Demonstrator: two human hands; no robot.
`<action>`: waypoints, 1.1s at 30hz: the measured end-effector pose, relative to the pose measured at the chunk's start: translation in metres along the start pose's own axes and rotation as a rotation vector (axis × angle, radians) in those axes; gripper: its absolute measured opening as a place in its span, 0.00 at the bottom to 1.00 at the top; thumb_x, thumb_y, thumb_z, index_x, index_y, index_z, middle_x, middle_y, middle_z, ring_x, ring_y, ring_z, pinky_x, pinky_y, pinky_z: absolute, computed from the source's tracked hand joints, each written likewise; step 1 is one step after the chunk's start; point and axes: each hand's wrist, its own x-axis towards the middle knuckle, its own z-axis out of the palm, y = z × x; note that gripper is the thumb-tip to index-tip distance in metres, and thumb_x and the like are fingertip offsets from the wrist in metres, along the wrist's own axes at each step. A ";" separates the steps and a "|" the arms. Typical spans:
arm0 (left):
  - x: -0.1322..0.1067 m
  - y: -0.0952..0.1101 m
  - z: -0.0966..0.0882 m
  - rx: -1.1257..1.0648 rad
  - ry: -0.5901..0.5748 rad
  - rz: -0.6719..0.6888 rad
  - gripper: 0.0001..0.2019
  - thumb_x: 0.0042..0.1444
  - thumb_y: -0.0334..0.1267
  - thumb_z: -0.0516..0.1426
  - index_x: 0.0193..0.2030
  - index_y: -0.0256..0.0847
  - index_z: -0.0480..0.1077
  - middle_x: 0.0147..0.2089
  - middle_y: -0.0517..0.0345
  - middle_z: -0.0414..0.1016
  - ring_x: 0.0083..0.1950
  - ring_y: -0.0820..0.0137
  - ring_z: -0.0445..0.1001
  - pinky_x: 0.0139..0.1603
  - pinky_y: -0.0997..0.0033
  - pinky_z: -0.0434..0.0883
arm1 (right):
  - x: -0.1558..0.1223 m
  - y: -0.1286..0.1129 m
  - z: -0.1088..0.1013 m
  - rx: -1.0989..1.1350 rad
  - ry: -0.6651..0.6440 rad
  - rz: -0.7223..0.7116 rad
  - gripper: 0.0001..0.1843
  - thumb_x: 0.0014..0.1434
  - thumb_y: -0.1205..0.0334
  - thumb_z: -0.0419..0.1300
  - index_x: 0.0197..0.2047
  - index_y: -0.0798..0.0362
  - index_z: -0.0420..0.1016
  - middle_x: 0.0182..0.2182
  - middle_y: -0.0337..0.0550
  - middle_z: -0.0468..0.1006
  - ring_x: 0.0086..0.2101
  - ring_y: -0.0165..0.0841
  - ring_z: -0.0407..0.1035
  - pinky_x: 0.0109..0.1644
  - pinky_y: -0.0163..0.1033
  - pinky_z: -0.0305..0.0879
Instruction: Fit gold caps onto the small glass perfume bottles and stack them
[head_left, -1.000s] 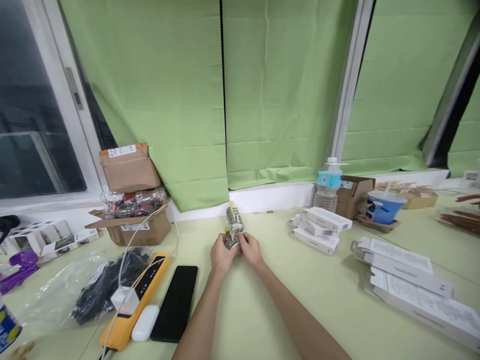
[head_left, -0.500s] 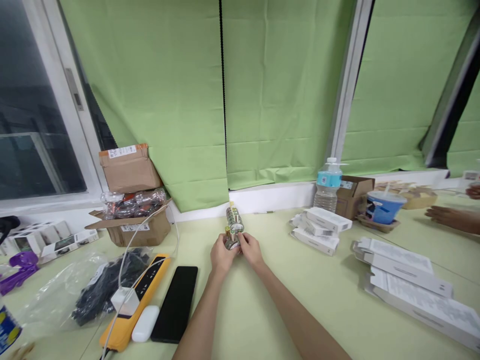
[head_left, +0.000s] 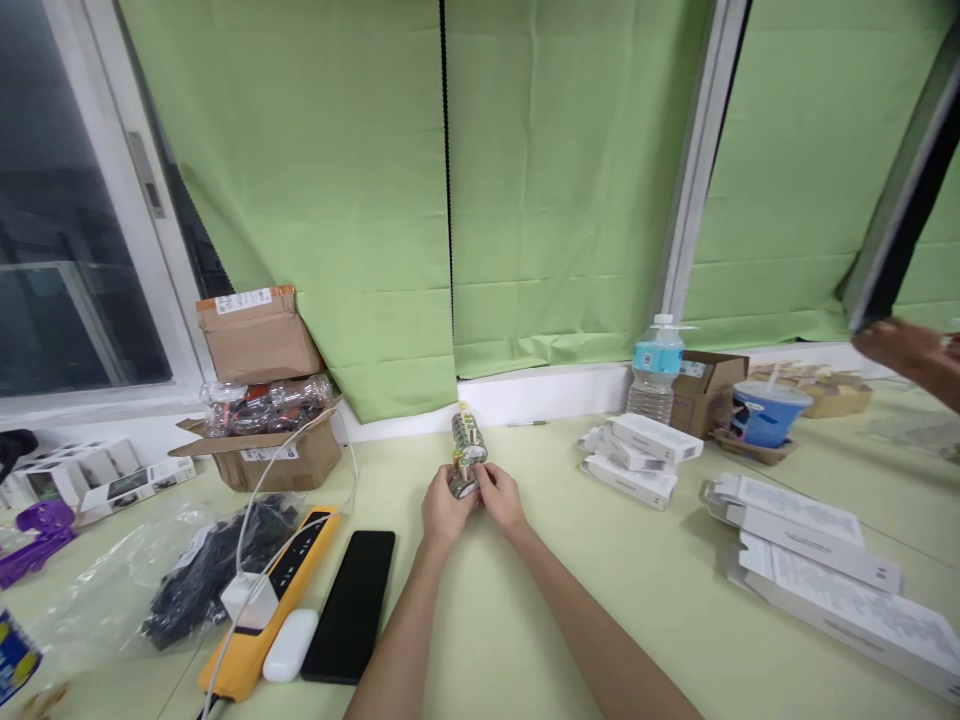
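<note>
1. Left hand and right hand meet at mid worktop, toward its far edge; both clenched on the near end of a battery pack.
2. Pack: shrink-wrapped row of cells, lying on the worktop and running from the hands toward the far edge. Fingertips of both hands pinch its near end; exact grip hidden behind the fingers.
3. Left of the hands, near edge: black phone flat, white case touching its left side, yellow device beside that with a white charger and cable on top.
4. Further left: clear bag of dark parts; purple item at the left edge.
5. Far-left corner: open carton holding clear packets, smaller carton stacked on it; white boxes beside.
6. Right of the hands: stack of white boxes; water bottle upright behind it at the far edge; brown box and blue cup just beside the bottle.
7. Right edge: long white boxes in an overlapping pile.
8. Another person's hand at the upper right, above the worktop, well apart from the pack; grip cannot be told.
</note>
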 end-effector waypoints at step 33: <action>-0.005 0.007 -0.005 -0.002 -0.005 0.010 0.14 0.59 0.47 0.57 0.50 0.48 0.68 0.47 0.54 0.80 0.46 0.62 0.77 0.40 0.70 0.67 | -0.017 -0.032 0.000 -0.260 0.069 -0.470 0.11 0.63 0.50 0.57 0.36 0.48 0.71 0.38 0.46 0.73 0.42 0.41 0.67 0.48 0.45 0.65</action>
